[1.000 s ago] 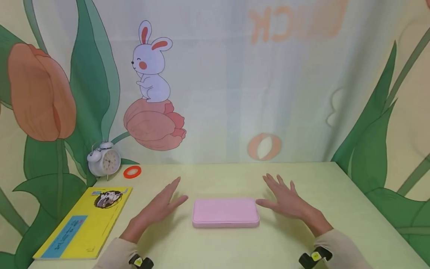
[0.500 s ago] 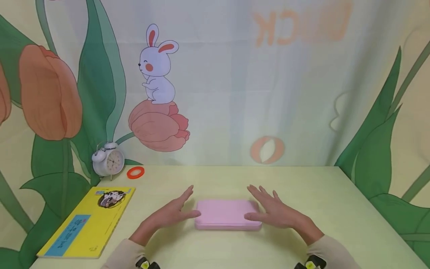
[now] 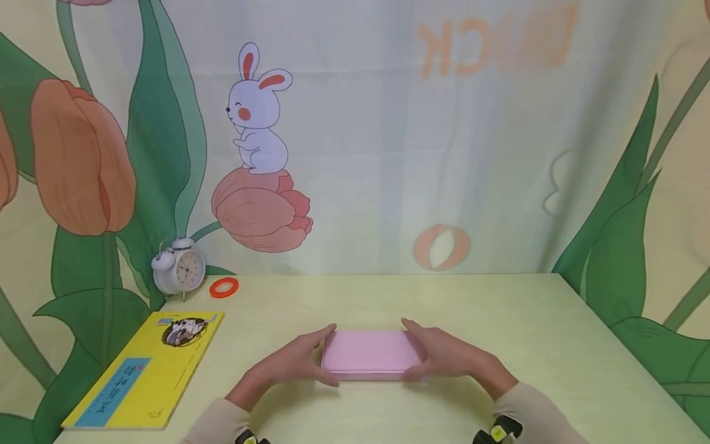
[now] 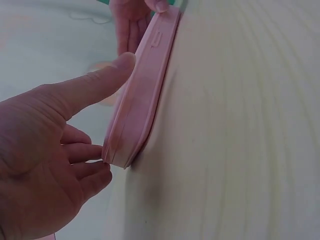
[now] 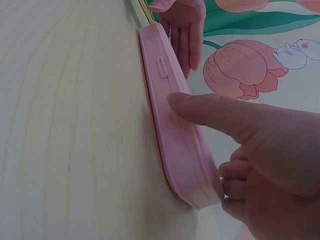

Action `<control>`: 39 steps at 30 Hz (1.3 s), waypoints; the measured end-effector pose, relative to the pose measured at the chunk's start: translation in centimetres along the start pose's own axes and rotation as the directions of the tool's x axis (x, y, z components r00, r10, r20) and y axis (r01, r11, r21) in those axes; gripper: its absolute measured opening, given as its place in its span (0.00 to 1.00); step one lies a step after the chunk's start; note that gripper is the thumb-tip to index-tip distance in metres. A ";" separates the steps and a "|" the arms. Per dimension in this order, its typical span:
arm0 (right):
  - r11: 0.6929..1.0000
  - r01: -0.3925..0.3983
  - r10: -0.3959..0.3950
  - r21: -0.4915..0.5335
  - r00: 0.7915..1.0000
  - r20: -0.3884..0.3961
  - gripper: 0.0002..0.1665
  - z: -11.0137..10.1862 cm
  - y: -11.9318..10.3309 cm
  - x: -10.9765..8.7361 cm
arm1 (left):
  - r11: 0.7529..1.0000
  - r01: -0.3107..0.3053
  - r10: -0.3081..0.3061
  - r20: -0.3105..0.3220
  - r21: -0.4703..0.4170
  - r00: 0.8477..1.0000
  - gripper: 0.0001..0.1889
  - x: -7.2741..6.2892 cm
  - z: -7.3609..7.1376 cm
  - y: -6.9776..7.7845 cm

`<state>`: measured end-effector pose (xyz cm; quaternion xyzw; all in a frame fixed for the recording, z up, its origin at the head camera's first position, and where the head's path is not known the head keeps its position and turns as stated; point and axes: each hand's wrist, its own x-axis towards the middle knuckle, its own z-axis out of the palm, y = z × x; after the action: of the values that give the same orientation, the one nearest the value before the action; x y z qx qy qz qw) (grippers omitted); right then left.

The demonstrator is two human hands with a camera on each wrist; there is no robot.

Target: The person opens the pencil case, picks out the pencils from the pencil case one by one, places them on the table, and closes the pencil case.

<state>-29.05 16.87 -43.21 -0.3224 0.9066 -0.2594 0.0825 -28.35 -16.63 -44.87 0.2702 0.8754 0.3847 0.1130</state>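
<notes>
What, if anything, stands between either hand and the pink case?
Nothing visible does. The left hand and right hand are at opposite ends of the pink case; the yellow book, red ring and clock sit well off to the left.

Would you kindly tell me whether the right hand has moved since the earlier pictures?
Yes: in the head view, the right hand has moved left, judged against the white alarm clock; it is now at the right end of the pink case.
</notes>
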 end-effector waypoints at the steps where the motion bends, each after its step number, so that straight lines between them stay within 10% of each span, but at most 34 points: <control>1: 1.000 -0.001 0.001 -0.006 1.000 0.000 0.65 0.0 0.0 0.0 | 1.000 -0.011 0.011 -0.004 0.011 1.000 0.60 0.0 0.1 0.0; 39: 0.968 0.048 -0.062 -0.246 0.997 -0.052 0.50 0.5 -0.7 0.4 | 0.921 -0.160 0.173 -0.006 0.356 0.985 0.43 1.1 1.2 0.4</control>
<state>-28.85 15.92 -43.31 -0.3472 0.9245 -0.1573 0.0082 -28.58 -15.03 -45.38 0.3523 0.9061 0.2339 0.0132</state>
